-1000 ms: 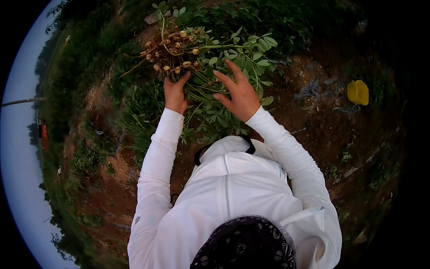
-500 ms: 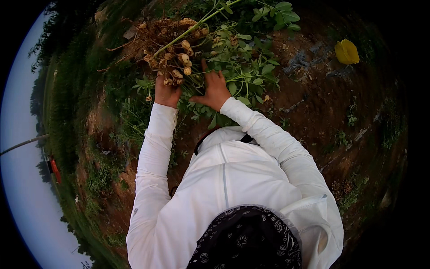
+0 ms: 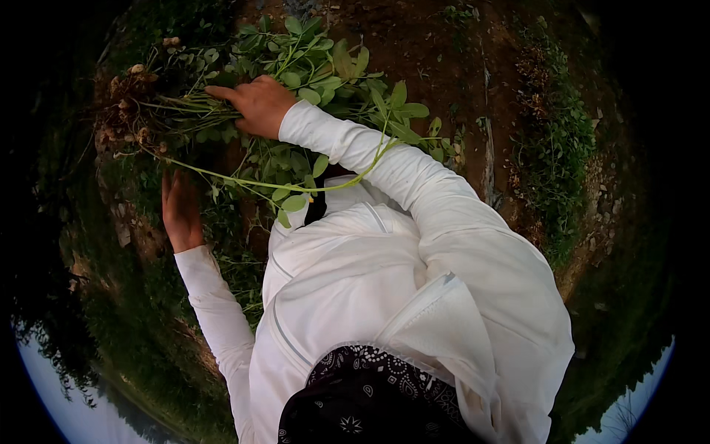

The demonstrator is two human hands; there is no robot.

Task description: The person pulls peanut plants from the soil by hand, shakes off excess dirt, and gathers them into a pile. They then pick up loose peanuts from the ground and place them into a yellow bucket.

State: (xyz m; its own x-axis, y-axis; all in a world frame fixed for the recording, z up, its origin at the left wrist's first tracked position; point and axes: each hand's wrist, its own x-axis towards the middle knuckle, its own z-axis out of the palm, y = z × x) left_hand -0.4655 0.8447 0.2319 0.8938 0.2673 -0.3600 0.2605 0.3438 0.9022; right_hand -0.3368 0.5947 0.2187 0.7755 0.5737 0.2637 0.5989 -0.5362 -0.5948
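Across the upper left lies a bunch of peanut plants [image 3: 196, 107], its green stems running sideways. My right hand [image 3: 262, 107] is closed round the stems, with the index finger stretched along them toward the roots. At the left end hangs a tangled clump of roots and peanut pods [image 3: 129, 111], dim and partly blurred. Just below that clump, my left hand [image 3: 182, 211] is held up with straight fingers and nothing visible in it. One long bent stem [image 3: 251, 183] arcs below my right hand, over my white sleeve. Leaves [image 3: 318, 70] spread out behind the right wrist.
Brown soil [image 3: 414, 44] stretches beyond the leaves. A row of low green plants [image 3: 555, 140] runs down the right side, beside a pale strip [image 3: 488, 148] on the ground. More greenery [image 3: 148, 318] grows at the lower left, by my left sleeve.
The root clump has swung to the left and the leafy tops now lie to the right. My right hand has closed on the stems; my left hand has come away and dropped lower.
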